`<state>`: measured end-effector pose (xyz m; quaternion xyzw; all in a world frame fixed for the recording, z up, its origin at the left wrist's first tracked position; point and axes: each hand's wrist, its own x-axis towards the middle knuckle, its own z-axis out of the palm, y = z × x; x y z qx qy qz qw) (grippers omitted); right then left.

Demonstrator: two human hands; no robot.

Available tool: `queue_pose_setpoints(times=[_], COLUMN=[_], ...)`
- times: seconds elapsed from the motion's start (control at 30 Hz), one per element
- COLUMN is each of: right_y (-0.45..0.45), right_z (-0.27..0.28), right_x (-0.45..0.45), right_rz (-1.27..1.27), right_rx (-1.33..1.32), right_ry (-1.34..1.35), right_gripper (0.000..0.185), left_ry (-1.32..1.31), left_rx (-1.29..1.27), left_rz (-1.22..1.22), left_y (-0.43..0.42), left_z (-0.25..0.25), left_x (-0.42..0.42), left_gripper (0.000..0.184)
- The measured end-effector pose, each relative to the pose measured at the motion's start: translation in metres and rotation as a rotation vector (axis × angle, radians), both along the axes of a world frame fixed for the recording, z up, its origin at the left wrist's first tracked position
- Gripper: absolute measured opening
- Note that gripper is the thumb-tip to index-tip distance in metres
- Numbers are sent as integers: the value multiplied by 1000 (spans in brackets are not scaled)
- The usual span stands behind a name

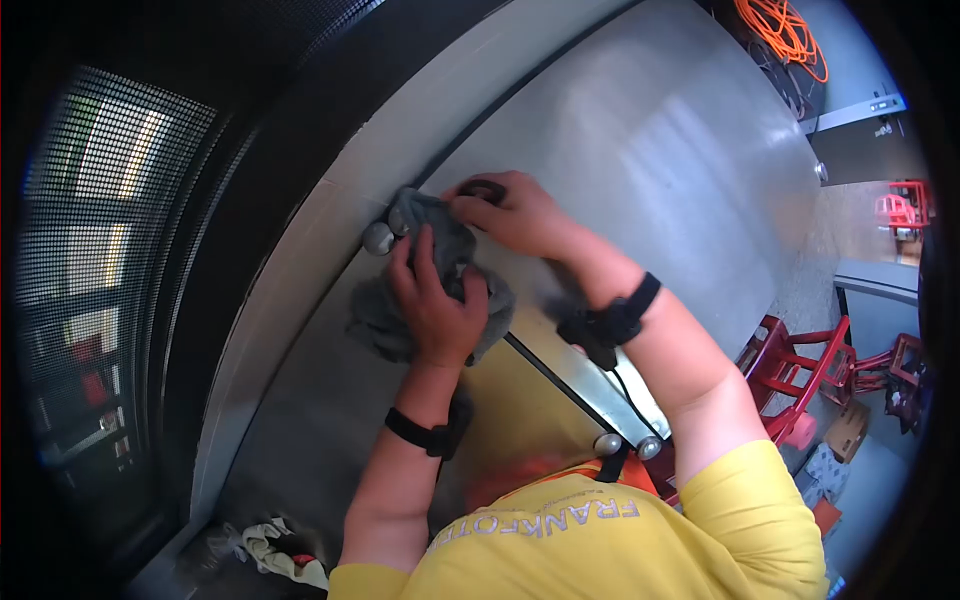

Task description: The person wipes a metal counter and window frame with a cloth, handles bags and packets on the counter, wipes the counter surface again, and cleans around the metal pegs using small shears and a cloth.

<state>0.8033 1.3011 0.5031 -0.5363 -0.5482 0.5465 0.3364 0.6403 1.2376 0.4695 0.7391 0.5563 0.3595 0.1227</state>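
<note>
My left hand (440, 310) presses on a bunched grey cloth (385, 312), its fingers bent into the folds. The cloth lies on a metal surface (640, 190) and reaches up to a round metal knob (378, 238) at the edge. Just to the right and above, my right hand (520, 215) has its fingers curled round a dark ring-shaped piece (484, 189). It is close against the upper end of the cloth. What the ring belongs to is hidden by the hand.
A dark mesh screen (120, 250) stands on the left behind a pale ledge (270, 340). Two metal knobs (607, 444) sit near my waist. Red plastic stools (800, 370) and a coiled orange cable (785, 40) are on the right. A pale crumpled cloth (280, 550) lies at lower left.
</note>
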Motion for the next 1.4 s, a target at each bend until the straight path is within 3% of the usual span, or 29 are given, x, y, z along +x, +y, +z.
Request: queue_pose_setpoints(times=[0.17,0.23,0.43,0.53,0.6,0.93,1.13,1.33,1.4], right_y=[-19,-19,-51,-69,-75,-92,-96,-75,-66], right_z=[0,-2,-6,-13,-20,-34,-23,-9,-1], right_x=[-3,-17,-49,-66,-75,-93,-90,-71,-63], right_rz=[-39,-95,-239,-278,-240,-242,-118,-142,-160], right_rx=[27,69,190,307,421,546,389,366,137], right_ry=[-34,-35,-175,-218,-301,-380,-400,-230,-110], right_gripper=[27,27,26,32,53,61,52,33,23], left_ry=[35,-5,-76,-38,-43,-31,-22,-79,-69], left_rx=[13,32,-91,-124,-131,-119,-108,-76,-62], left_rz=[-82,36,60,99,103,124,147,175,170], left_y=[-4,0,-1,-8,-10,-25,-35,-37,-33], left_z=[-7,-6,-3,2,3,3,6,7,5], left_x=[-4,1,-13,-26,-29,-40,-46,-41,-40], left_gripper=[55,57,49,44,44,40,40,40,40])
